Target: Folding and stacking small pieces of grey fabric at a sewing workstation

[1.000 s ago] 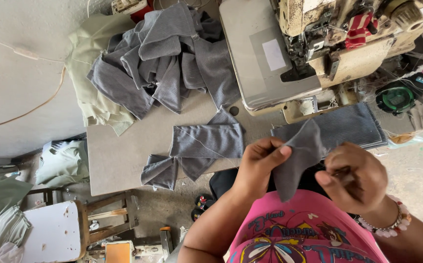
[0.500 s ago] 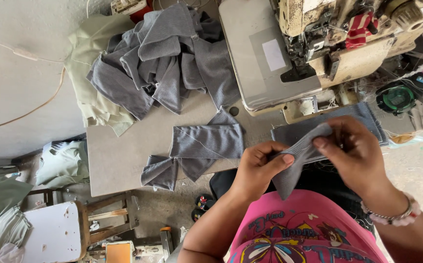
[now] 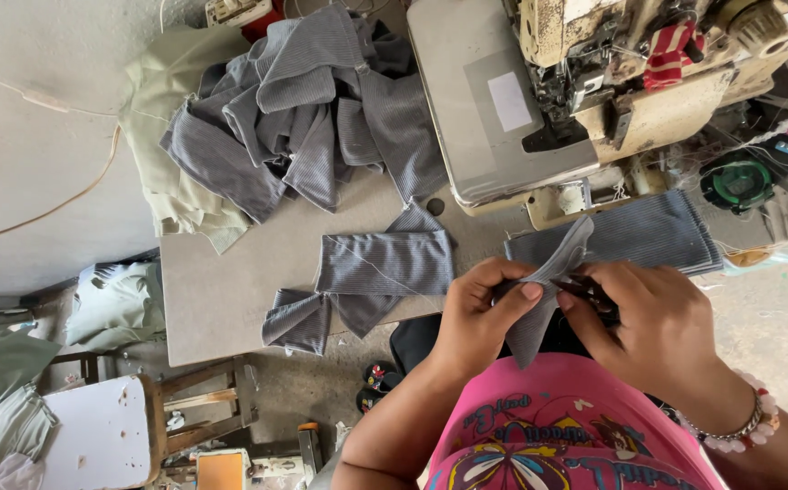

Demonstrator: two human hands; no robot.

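A grey strip (image 3: 548, 290) is held just off the table's (image 3: 221, 299) near edge, above the lap. Bare table is left between a folded piece (image 3: 385, 263) and the sewing machine (image 3: 539, 100). The left hand (image 3: 480, 318) is pinched shut on the strip; the right hand (image 3: 652, 327) is closed beside it, perhaps around small dark snips, mostly hidden. The grey heap (image 3: 303, 109) is cut off at the top.
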